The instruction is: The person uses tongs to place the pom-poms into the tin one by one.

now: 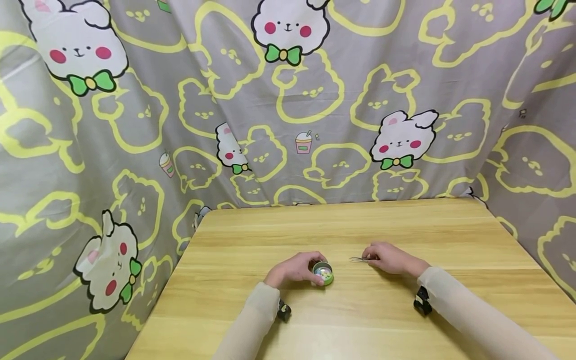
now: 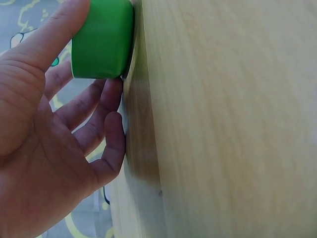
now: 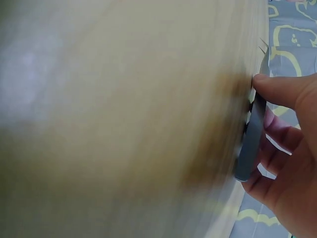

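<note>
My left hand (image 1: pixel 297 268) holds a small round green tin (image 1: pixel 327 282) near the middle of the table, thumb on the near side and fingers round the far side. Small pastel-coloured pieces (image 1: pixel 322 273) show inside it. In the left wrist view the tin's smooth green wall (image 2: pixel 101 47) stands at the tabletop, with the lower fingers loosely bent beneath the thumb. To the right, my right hand (image 1: pixel 389 258) pinches a pair of metal tweezers (image 3: pixel 253 136) between thumb and fingers. Their fine, bent tips are parted and point left, toward the tin, low over the wood.
Both hands work over a light wood-grain table (image 1: pixel 252 230). A grey curtain (image 1: pixel 288 175) with yellow outlines and white rabbit faces hangs behind the table and along both sides. Each wrist carries a small black camera mount (image 1: pixel 283 310).
</note>
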Tool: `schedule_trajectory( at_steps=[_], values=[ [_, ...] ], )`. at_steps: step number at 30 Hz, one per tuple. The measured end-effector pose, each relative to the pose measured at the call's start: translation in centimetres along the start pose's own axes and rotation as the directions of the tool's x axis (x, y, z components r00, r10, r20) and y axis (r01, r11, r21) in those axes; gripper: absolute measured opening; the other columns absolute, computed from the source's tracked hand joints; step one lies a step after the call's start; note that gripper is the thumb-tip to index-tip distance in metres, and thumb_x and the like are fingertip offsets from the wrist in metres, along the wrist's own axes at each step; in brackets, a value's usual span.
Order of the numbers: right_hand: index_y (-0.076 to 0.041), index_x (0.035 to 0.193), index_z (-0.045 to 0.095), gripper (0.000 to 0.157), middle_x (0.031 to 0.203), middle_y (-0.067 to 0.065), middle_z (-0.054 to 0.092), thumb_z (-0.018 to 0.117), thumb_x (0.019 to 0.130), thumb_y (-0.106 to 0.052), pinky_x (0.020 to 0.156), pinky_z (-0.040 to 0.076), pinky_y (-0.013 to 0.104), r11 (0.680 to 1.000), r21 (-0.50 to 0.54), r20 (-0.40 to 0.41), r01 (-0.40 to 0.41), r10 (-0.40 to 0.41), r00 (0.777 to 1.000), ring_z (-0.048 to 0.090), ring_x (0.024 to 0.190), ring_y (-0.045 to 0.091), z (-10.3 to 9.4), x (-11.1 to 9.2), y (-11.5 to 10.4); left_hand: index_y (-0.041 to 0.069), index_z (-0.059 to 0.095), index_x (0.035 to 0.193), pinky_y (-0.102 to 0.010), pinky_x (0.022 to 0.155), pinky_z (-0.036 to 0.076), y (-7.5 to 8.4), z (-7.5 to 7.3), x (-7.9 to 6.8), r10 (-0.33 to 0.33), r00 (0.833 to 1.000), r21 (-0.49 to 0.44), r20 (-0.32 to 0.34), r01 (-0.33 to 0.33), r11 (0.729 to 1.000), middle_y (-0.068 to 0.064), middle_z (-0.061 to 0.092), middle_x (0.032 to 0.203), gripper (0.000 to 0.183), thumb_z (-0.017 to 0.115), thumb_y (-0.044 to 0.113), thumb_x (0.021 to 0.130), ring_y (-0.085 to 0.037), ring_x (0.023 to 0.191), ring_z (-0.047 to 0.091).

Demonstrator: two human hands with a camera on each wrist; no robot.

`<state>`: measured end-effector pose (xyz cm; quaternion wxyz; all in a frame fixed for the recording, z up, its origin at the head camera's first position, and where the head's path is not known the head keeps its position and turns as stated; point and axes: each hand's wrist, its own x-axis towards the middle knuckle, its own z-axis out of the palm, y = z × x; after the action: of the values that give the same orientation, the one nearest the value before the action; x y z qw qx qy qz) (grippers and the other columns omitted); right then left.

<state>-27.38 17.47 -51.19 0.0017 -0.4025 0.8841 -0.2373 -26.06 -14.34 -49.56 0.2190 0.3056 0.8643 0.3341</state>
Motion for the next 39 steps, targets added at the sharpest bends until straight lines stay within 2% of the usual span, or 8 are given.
schedule_trajectory(
  at_steps=[12, 20, 26, 31, 35, 39],
  values=[
    [-0.009, 0.099, 0.067, 0.016, 0.086, -0.003, 0.056, 0.07, 0.083, -0.007, 0.067, 0.046, 0.031, 0.999, 0.004, 0.01, -0.048, 0.048, 0.999, 0.054, 0.075, 0.01, 0.1, -0.2, 0.3, 0.016, 0.057, 0.116, -0.023, 0.084, 0.043, 0.8, 0.2, 0.0, 0.0, 1.0, -0.009, -0.015, -0.001, 1.0, 0.006, 0.06, 0.1, 0.049, 0.082, 0.021, 0.074, -0.009, 0.092, 0.056],
    [-0.01, 0.101, 0.066, 0.018, 0.087, -0.003, 0.054, 0.071, 0.084, -0.013, 0.066, 0.046, 0.032, 0.996, 0.004, 0.016, -0.088, 0.088, 0.996, 0.053, 0.075, 0.011, 0.2, 0.1, 0.0, 0.015, 0.056, 0.118, -0.023, 0.083, 0.043, 0.1, 0.1, -0.2, 0.013, 1.0, 0.015, -0.025, -0.012, 1.0, 0.008, 0.06, 0.099, 0.052, 0.082, 0.024, 0.074, -0.006, 0.09, 0.055],
    [-0.009, 0.105, 0.065, 0.021, 0.087, -0.004, 0.053, 0.069, 0.086, -0.017, 0.066, 0.045, 0.032, 0.992, 0.005, 0.016, -0.123, 0.123, 0.992, 0.052, 0.075, 0.01, 0.0, 0.1, -0.3, 0.017, 0.055, 0.123, -0.024, 0.084, 0.043, -0.1, -0.3, -0.5, -0.009, 1.0, 0.014, -0.027, 0.01, 1.0, 0.008, 0.058, 0.1, 0.056, 0.082, 0.027, 0.074, -0.007, 0.091, 0.054],
    [-0.006, 0.107, 0.064, 0.023, 0.089, -0.002, 0.055, 0.067, 0.088, -0.017, 0.068, 0.046, 0.034, 0.989, -0.016, -0.014, -0.149, 0.149, 0.989, 0.053, 0.077, 0.012, -0.6, -0.5, -0.8, 0.018, 0.054, 0.124, -0.027, 0.088, 0.043, -0.3, -0.4, -0.8, -0.001, 0.999, -0.012, -0.035, 0.0, 1.0, 0.004, 0.059, 0.107, 0.055, 0.08, 0.027, 0.077, -0.01, 0.098, 0.055],
    [-0.005, 0.109, 0.064, 0.025, 0.095, 0.002, 0.058, 0.065, 0.09, -0.02, 0.072, 0.048, 0.038, 0.982, -0.043, -0.058, -0.183, 0.18, 0.982, 0.056, 0.084, 0.017, -1.4, -1.3, -1.3, 0.015, 0.054, 0.127, -0.03, 0.089, 0.044, -0.5, -0.8, -1.2, 0.011, 0.998, -0.015, -0.061, -0.012, 1.0, 0.0, 0.06, 0.113, 0.05, 0.074, 0.031, 0.083, -0.013, 0.104, 0.056],
    [-0.005, 0.11, 0.064, 0.027, 0.1, 0.006, 0.06, 0.065, 0.09, -0.023, 0.075, 0.049, 0.043, 0.972, -0.082, -0.121, -0.22, 0.21, 0.97, 0.059, 0.089, 0.023, -2.3, -2.2, -1.8, 0.01, 0.053, 0.128, -0.035, 0.091, 0.044, -0.2, -1.6, -2.0, 0.007, 0.991, 0.005, -0.131, -0.006, 1.0, -0.007, 0.059, 0.119, 0.045, 0.066, 0.029, 0.09, -0.02, 0.108, 0.056]
  ],
)
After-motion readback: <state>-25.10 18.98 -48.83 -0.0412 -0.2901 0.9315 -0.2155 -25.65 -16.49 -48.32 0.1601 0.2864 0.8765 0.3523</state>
